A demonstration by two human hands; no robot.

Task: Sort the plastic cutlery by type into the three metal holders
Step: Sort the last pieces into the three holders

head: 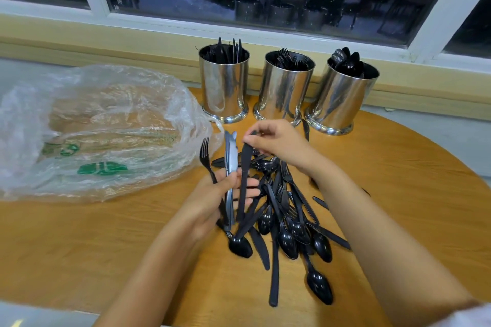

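Three metal holders stand in a row at the table's back: the left holder has knives in it, the middle holder forks, the right holder spoons. A pile of black plastic cutlery lies on the table. My left hand grips a bundle of knives and a fork by their handles, blades pointing up. My right hand pinches the tip of another black knife that leans against the bundle.
A crumpled clear plastic bag with green print lies on the left of the round wooden table. A window sill and dark window run behind the holders. One loose knife lies between the middle and right holders.
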